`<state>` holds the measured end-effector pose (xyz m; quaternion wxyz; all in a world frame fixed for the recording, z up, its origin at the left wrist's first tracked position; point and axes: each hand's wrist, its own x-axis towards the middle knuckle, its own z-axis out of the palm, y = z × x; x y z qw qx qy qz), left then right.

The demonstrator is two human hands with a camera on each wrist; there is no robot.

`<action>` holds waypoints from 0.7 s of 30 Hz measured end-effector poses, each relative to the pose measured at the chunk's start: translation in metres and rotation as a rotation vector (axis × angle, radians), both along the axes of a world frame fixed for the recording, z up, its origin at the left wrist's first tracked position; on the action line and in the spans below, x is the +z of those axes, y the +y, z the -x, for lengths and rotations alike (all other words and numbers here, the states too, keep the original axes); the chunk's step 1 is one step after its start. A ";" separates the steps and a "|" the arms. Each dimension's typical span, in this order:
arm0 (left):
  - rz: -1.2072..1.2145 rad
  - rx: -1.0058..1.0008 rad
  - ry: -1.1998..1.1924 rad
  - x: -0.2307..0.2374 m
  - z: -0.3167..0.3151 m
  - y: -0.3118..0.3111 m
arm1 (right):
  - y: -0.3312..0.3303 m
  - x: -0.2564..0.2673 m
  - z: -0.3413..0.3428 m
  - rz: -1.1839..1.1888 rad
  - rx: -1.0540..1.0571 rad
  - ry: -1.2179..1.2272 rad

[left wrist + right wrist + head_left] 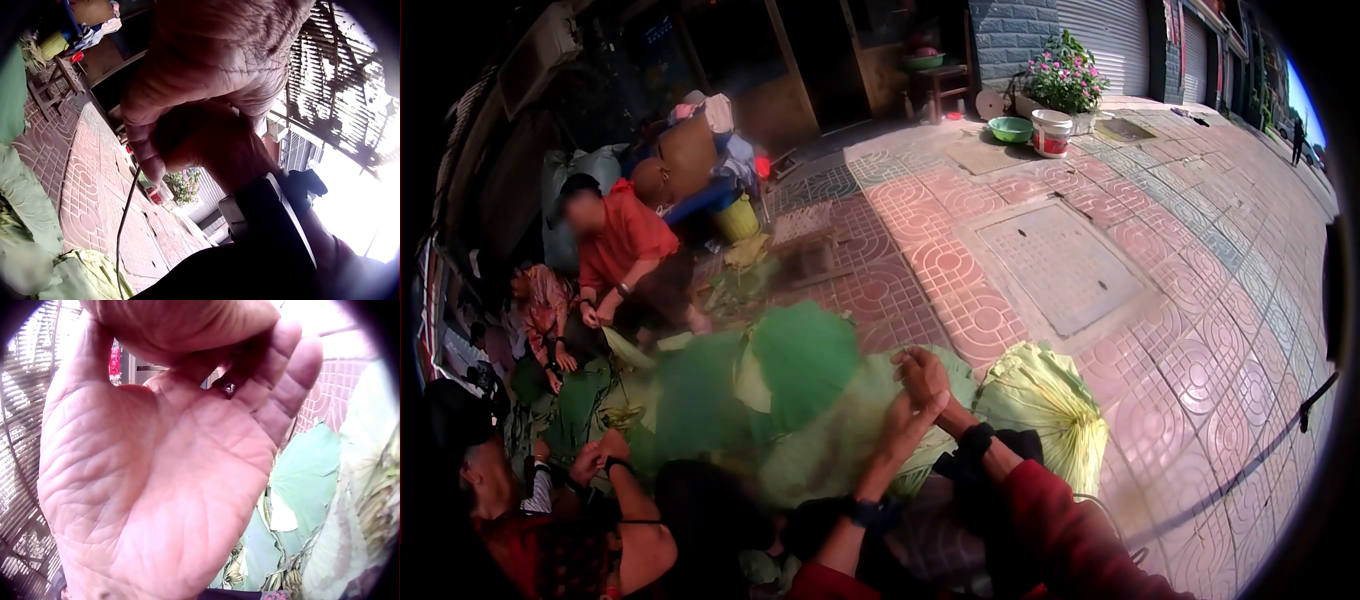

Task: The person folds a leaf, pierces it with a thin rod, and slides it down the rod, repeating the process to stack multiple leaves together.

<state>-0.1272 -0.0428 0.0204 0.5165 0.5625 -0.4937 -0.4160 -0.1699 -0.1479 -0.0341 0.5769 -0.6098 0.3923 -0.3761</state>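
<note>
My left hand [912, 412] and right hand [923, 376] meet in front of me in the head view, the right lying across the left. A wide palm [169, 487] with slightly bent fingers fills the right wrist view, another hand crossing above it. In the left wrist view the hands overlap too, and a thin dark cable [122, 231] hangs beside the fingertips. What the right fingers hold, if anything, I cannot tell. Large green lotus leaves [805, 365] lie spread to the left of my hands, and a gathered yellow-green leaf bundle [1045, 405] lies to the right.
A person in red [625, 240] sits at the left, with other people nearer along the leaves. A low wooden stool [805, 245] stands beyond the leaves. Farther off are a white-red bucket [1052, 133], a green basin [1010, 129] and a flowering plant [1068, 80] on the tiled pavement.
</note>
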 end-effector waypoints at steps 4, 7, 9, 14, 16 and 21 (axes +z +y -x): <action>-0.010 -0.021 0.007 -0.003 -0.001 -0.002 | -0.001 -0.002 0.001 0.012 -0.009 -0.019; -0.020 -0.040 0.036 -0.004 -0.001 -0.003 | -0.001 0.001 0.002 -0.016 -0.015 0.003; -0.030 -0.045 0.056 -0.003 0.000 -0.003 | 0.001 0.004 0.003 -0.037 -0.018 -0.009; 0.022 -0.031 0.078 -0.007 0.000 -0.003 | 0.003 0.002 0.002 -0.065 0.003 -0.114; 0.016 -0.026 0.070 -0.009 -0.002 -0.004 | 0.003 0.001 0.003 -0.057 0.037 -0.112; 0.016 -0.009 0.040 -0.009 -0.004 -0.003 | 0.006 0.006 0.004 -0.101 0.079 -0.125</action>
